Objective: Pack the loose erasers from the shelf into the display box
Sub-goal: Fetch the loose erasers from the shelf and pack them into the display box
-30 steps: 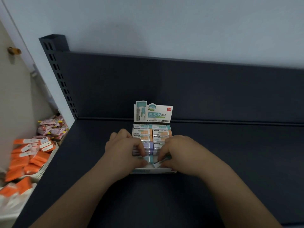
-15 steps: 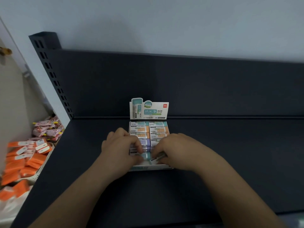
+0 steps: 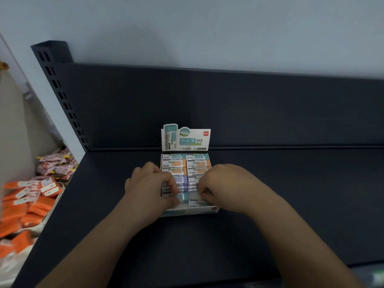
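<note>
A white display box (image 3: 207,210) with an upright printed header card (image 3: 186,138) stands on the dark shelf (image 3: 291,194). Two rows of wrapped erasers (image 3: 185,163) in teal, orange and purple fill it. My left hand (image 3: 148,186) rests over the left row, its curled fingers pinching a teal eraser (image 3: 180,197) at the front. My right hand (image 3: 224,183) lies over the right row, fingers curled on a white and teal eraser (image 3: 196,201) at the front. Both front erasers sit inside the box, partly hidden by my fingers.
The shelf's dark back panel (image 3: 228,104) rises behind the box, with a slotted upright post (image 3: 60,94) at the left. Below the shelf's left edge lie several orange packets (image 3: 25,204) and pink packets (image 3: 56,167).
The erasers at the front of the box have settled flatter under my fingers. Both hands stay over the box; the camera view has shifted slightly.
</note>
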A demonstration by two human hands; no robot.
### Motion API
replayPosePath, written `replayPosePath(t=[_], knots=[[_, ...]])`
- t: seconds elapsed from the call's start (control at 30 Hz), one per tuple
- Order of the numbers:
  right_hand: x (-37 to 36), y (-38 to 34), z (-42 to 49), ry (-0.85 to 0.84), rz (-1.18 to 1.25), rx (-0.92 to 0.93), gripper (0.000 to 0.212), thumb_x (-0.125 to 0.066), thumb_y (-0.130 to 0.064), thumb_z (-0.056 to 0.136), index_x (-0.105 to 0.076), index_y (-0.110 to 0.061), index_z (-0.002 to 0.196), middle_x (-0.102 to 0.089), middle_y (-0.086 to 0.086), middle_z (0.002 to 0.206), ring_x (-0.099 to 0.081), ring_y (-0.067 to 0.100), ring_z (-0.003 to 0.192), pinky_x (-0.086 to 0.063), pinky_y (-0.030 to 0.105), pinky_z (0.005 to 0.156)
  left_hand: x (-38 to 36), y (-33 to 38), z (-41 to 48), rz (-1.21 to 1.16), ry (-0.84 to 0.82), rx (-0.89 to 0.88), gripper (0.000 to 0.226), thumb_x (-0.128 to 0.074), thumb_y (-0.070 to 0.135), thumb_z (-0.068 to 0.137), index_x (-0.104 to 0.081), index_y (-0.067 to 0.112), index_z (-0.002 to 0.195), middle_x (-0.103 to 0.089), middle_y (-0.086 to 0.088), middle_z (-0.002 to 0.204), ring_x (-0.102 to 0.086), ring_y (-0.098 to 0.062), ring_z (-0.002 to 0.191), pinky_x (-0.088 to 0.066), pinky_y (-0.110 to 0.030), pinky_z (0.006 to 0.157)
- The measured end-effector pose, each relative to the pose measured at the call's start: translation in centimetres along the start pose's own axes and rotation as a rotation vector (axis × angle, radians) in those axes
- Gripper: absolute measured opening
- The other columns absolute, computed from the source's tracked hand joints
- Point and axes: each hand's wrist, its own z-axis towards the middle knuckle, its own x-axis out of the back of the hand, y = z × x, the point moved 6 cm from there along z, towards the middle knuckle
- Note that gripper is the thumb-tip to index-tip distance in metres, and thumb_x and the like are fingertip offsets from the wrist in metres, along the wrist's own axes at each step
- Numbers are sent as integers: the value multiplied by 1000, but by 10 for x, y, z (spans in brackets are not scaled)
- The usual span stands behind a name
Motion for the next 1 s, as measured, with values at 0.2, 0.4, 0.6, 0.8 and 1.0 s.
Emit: replayPosePath(t=[0.2, 0.4, 0.6, 0.8, 1.0], knots=[[2, -2, -2, -63, 128, -19, 15, -62, -38, 87, -67, -31, 100, -62, -7, 98, -55, 15, 87, -43, 27, 69, 1, 1, 0, -3, -3, 0, 20, -78, 40, 72, -58, 38, 73, -37, 17, 98, -32, -9, 100, -22, -28, 84], [5, -4, 2, -39, 9, -6, 15, -58, -34, 87, -68, -24, 90, -65, -3, 90, -59, 19, 80, -51, 32, 68, 1, 0, 0, -10, -5, 11, 22, -79, 40, 70, -57, 38, 71, -38, 17, 98, -32, -9, 100, -23, -28, 84], [6, -3, 1, 63, -43, 9, 16, -53, -33, 91, -62, -20, 91, -61, -3, 92, -56, 20, 83, -45, 31, 66, 0, -1, 0, -33, -4, 0, 22, -81, 38, 69, -58, 38, 70, -39, 17, 98, -33, -9, 99, -28, -30, 88], [2, 5, -5, 41, 18, -51, 16, -58, -38, 88, -57, -22, 87, -61, -3, 95, -53, 17, 83, -39, 29, 65, -1, -3, -1, -104, 5, -35, 23, -83, 33, 67, -60, 34, 69, -42, 17, 95, -35, -5, 96, -36, -29, 87], [-4, 8, -6, 48, 78, -95, 17, -60, -40, 87, -59, -23, 89, -60, -4, 96, -54, 16, 83, -46, 31, 67, 0, -5, 0, -130, 22, -48, 23, -84, 34, 66, -61, 32, 69, -46, 15, 94, -37, 4, 94, -31, -14, 72]])
